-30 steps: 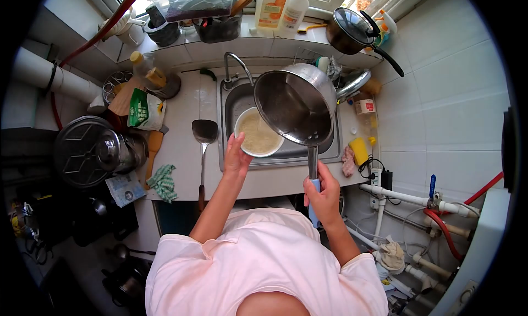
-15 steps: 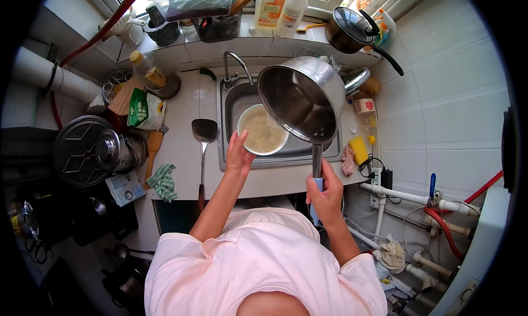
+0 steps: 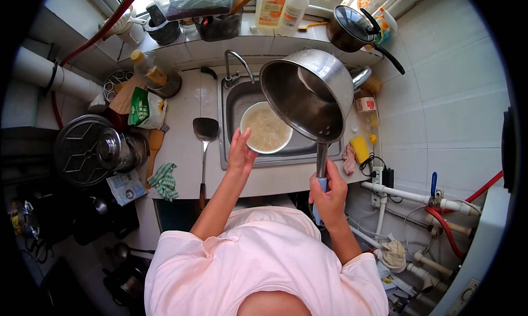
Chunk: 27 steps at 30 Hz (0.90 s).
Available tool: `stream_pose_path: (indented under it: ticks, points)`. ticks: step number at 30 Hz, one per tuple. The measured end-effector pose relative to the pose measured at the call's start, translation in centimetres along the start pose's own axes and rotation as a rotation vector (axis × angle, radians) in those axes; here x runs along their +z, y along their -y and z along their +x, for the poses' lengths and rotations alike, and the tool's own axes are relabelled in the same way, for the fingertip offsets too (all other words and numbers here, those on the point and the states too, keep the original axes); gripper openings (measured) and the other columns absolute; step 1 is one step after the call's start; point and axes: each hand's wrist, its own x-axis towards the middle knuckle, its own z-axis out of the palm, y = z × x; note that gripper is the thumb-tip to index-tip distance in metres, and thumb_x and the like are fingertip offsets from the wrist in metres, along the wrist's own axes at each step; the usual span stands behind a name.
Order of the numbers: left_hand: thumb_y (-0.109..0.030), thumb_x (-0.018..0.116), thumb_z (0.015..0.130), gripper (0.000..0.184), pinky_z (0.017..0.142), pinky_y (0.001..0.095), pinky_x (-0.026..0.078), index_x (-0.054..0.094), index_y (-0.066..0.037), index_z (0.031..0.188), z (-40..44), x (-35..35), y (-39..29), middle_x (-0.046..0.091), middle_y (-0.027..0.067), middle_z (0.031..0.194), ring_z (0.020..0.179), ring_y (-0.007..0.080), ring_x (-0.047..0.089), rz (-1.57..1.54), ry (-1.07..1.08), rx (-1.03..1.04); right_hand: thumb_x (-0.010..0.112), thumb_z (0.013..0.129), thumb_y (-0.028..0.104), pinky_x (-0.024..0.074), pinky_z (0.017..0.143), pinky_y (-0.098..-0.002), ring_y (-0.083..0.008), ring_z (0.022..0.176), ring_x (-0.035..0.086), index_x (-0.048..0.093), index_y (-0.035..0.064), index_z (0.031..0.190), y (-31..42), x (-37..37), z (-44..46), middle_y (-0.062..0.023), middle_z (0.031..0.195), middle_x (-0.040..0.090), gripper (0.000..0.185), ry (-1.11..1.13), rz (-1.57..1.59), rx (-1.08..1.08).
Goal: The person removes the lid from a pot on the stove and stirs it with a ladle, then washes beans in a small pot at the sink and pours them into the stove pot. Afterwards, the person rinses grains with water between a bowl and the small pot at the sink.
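Note:
My left hand [image 3: 240, 149] is closed on the near left rim of a white bowl [image 3: 265, 130], which is filled with a cloudy, pale beige liquid. The bowl is over the steel sink [image 3: 235, 104]. In my right hand [image 3: 329, 192] is the handle of a steel saucepan [image 3: 308, 93], its grip partly light blue. The pan is tipped on its side to the left, its mouth overlapping the bowl's right edge. Inside, its walls look wet, and no stream of liquid shows at the rim.
A spatula [image 3: 204, 132] lies left of the sink beside a green checked cloth [image 3: 164, 182]. The faucet [image 3: 237, 63] rises behind the bowl. A yellow sponge [image 3: 359, 149] and a bottle [image 3: 366, 110] stand at the right. A lidded pot [image 3: 349, 31] sits on the sill.
The saucepan has shifted slightly right and tilted further, showing more of its inside. The bowl and my left hand have moved slightly right and up.

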Motion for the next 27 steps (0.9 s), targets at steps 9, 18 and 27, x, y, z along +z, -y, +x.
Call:
stream_pose_path:
  ticks: [9, 18, 27]
  points:
    - [-0.024, 0.069, 0.078, 0.059, 0.083, 0.0339, 0.05, 0.037, -0.012, 0.125, -0.5, 0.5, -0.1, 0.052, 0.0055, 0.116, 0.105, 0.0184, 0.055, 0.028, -0.025, -0.006, 0.051, 0.082, -0.001, 0.0391, 0.04, -0.0176, -0.0035, 0.049, 0.045, 0.039, -0.0064, 0.128, -0.7, -0.1, 0.2, -0.0008, 0.074, 0.052, 0.048, 0.02, 0.0, 0.006]
    - [-0.025, 0.069, 0.078, 0.056, 0.084, 0.0349, 0.048, 0.039, -0.012, 0.124, -0.7, -0.5, -0.2, 0.052, 0.0053, 0.117, 0.107, 0.0189, 0.054, 0.048, -0.039, -0.018, 0.049, 0.084, -0.001, 0.0393, 0.038, -0.0184, -0.0056, 0.045, 0.047, 0.042, -0.0074, 0.122, -1.1, -0.4, 0.4, -0.0038, 0.071, 0.052, 0.04, 0.093, 0.195, 0.154]
    - [-0.023, 0.068, 0.079, 0.054, 0.086, 0.0382, 0.048, 0.04, -0.012, 0.124, -0.6, -3.6, -0.2, 0.052, 0.0056, 0.116, 0.107, 0.0202, 0.054, 0.055, -0.05, -0.009, 0.051, 0.084, 0.002, 0.0381, 0.037, -0.0189, -0.0061, 0.042, 0.046, 0.043, -0.0068, 0.119, -2.5, -0.1, 0.5, -0.0031, 0.067, 0.051, 0.037, 0.073, 0.216, 0.226]
